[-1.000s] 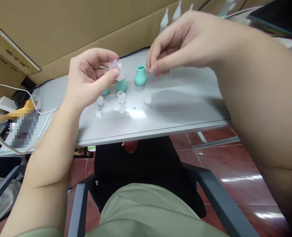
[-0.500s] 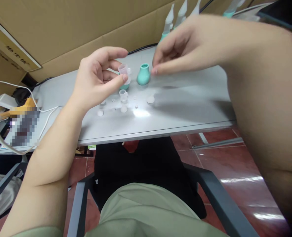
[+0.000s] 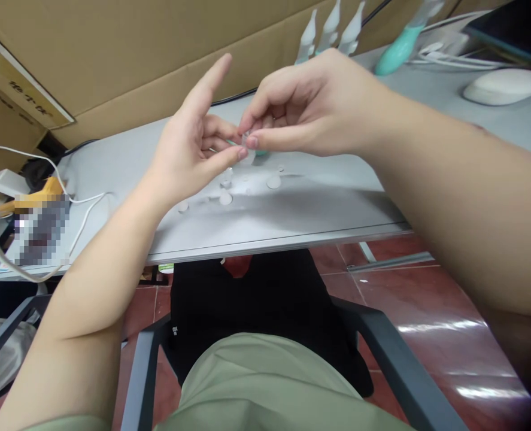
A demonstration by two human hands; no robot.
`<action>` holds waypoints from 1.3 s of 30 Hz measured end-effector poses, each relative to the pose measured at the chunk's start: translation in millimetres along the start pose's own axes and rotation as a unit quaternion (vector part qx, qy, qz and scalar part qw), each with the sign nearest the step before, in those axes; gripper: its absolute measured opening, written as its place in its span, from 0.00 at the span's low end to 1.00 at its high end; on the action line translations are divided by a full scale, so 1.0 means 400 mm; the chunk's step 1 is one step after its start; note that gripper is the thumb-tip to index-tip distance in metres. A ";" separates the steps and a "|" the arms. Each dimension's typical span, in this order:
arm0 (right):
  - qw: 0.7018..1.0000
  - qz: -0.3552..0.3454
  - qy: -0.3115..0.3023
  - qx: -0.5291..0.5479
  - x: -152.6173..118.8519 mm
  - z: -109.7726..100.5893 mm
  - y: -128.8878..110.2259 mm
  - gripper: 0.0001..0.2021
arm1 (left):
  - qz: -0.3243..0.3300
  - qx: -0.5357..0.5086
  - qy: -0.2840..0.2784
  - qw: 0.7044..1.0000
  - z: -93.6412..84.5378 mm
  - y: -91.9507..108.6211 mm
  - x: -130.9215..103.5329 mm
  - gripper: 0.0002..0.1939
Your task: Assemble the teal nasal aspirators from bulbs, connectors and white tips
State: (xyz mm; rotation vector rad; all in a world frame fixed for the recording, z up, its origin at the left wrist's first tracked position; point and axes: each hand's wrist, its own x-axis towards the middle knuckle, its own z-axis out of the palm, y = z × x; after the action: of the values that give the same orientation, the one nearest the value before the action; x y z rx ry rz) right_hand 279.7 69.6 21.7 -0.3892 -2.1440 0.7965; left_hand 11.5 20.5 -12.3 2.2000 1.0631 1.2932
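My left hand grips a small clear plastic tube piece between thumb and fingers, its index finger raised away. My right hand is closed in a pinch at the top of that same piece; whether something tiny sits between its fingertips is hidden. Behind the fingertips a bit of a teal rubber bulb shows, mostly covered. Below the hands stands another clear tube piece. Around it lie small translucent discs and tiny rings.
Along the cardboard wall stand several clear pieces with white pointed nozzles. At the right lie a teal bulb with a clear tube and a white mouse. Cables and a yellow tool occupy the table's left end.
My right hand has moved left and down to meet the piece in my left hand. My left hand has shifted right with the clear tube piece. The teal bulb is now mostly covered.
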 end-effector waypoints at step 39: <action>0.971 0.111 -0.203 -0.066 0.001 -0.093 0.034 0.08 | -0.023 -0.014 0.014 1.000 -0.043 0.050 0.007 0.31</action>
State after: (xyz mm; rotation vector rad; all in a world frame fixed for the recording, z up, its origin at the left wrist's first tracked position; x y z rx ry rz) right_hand 308.3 95.4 31.2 -0.5842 -2.5772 0.9231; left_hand 5.9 8.6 10.8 2.1306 1.0928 1.3148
